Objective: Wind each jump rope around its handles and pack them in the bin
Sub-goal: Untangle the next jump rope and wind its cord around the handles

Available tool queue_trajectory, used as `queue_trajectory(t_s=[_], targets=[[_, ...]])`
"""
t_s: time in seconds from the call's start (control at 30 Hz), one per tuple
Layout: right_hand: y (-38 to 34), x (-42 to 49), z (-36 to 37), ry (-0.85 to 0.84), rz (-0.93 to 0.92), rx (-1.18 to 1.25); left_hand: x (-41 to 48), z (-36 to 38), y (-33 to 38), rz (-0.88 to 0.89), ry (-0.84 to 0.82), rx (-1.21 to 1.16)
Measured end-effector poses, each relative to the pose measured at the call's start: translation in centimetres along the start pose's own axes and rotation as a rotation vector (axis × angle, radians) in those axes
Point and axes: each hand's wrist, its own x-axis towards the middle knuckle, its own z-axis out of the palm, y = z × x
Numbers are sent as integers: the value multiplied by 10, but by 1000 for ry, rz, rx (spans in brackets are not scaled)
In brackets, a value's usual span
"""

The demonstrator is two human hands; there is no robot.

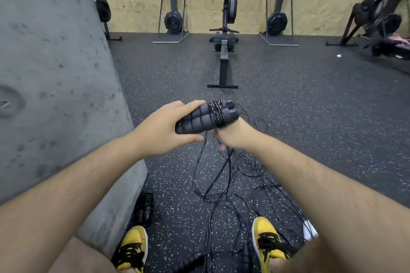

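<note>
My left hand (pixel 164 127) grips a pair of black foam jump-rope handles (pixel 199 118) held side by side, with several turns of black speckled rope (pixel 217 115) wound around them. Just below and right of the handles, my right hand (pixel 233 136) holds the loose rope, its fingers curled under and mostly hidden. The rest of that rope hangs down into a tangle of black ropes (pixel 224 186) on the floor. A wound rope bundle (pixel 145 206) lies by the grey block. Two loose handles (pixel 188 261) lie between my shoes. No bin is in view.
A big grey concrete block (pixel 55 84) fills the left side. A rowing machine (pixel 224 51) stands straight ahead, with other fitness machines (pixel 173 20) along the plywood wall. My yellow and black shoes (pixel 266 241) rest on the speckled rubber floor.
</note>
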Motion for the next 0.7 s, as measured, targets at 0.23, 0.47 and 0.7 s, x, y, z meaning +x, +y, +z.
queue_trajectory(t_s=[0.23, 0.47, 0.7], targets=[[-28, -20, 15, -228, 44, -3, 9, 2, -23, -118, 103, 148], [-45, -43, -17, 76, -200, -565, 9, -5, -29, -137, 13, 334], [-40, -29, -39, 224, -377, -774, 4, -4, -18, 29, -73, 341]])
